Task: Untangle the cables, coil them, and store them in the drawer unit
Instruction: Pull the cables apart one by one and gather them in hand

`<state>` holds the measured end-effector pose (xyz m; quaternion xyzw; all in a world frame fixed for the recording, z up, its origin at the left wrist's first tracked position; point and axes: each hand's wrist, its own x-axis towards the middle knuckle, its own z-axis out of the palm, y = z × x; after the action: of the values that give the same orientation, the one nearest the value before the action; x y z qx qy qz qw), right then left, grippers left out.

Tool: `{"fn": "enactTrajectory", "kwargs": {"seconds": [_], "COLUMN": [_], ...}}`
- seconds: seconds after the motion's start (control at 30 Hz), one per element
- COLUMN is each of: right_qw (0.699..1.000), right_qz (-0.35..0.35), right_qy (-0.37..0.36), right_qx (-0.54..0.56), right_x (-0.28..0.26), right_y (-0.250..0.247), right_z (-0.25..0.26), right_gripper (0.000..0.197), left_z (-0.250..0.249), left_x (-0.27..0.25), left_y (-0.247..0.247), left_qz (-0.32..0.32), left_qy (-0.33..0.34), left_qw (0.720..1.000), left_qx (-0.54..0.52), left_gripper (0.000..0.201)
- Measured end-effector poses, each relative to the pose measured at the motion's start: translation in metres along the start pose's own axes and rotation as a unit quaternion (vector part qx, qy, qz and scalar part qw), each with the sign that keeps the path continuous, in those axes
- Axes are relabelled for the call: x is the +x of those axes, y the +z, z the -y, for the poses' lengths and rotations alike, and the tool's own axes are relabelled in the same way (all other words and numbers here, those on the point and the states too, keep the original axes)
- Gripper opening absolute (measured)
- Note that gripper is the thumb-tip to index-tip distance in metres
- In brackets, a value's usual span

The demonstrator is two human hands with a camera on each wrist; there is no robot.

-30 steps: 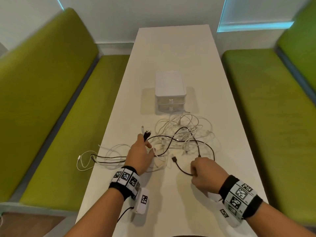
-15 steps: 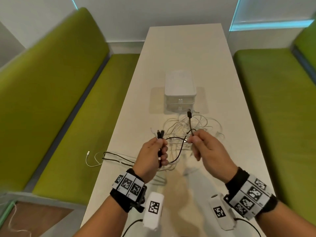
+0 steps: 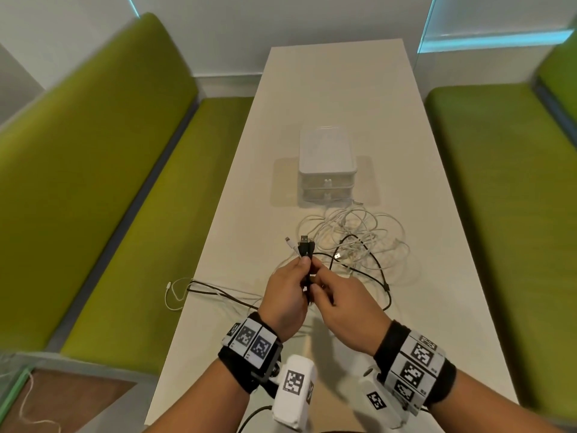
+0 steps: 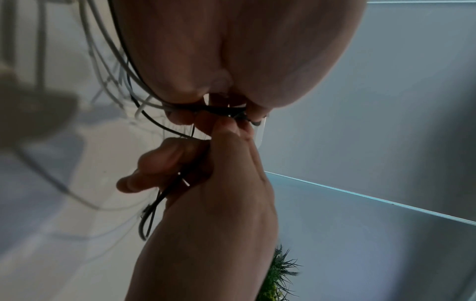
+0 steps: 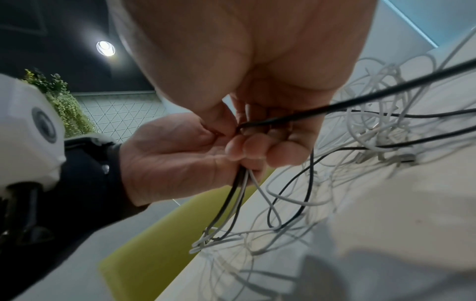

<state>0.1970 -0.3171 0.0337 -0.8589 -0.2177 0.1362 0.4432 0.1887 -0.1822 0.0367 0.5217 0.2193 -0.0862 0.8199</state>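
Left hand [image 3: 285, 296] clasps gathered plug ends upright while right hand [image 3: 338, 310] pinches the black cable [image 3: 373, 271], likely feeding it free of the white tangle [image 3: 359, 232] at one o'clock, before the closed drawer unit [image 3: 327, 164].

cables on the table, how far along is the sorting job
Early. Nothing looks coiled or stored: the drawer unit has both drawers shut and the white tangle lies before it. In hand: the left hand and right hand grip gathered cable ends. Untangling, coiling and storing remain.
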Motion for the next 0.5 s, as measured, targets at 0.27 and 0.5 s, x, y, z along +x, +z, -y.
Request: {"fn": "enactTrajectory", "kwargs": {"seconds": [0.27, 0.5], "right_qw": [0.999, 0.995], "right_qz": [-0.018, 0.059], "right_qy": [0.042, 0.063], "right_qx": [0.015, 0.050], "right_x": [-0.003, -0.003], "right_y": [0.000, -0.006], "right_z": [-0.015, -0.012], "right_gripper": [0.025, 0.039], "left_z": [-0.006, -0.035], "left_x": [0.000, 0.006], "left_y": [-0.001, -0.015], "left_qz": [0.048, 0.014], "left_qy": [0.046, 0.061], "left_qw": [0.998, 0.987], "left_qx": [-0.001, -0.148], "left_gripper": [0.031, 0.020]}}
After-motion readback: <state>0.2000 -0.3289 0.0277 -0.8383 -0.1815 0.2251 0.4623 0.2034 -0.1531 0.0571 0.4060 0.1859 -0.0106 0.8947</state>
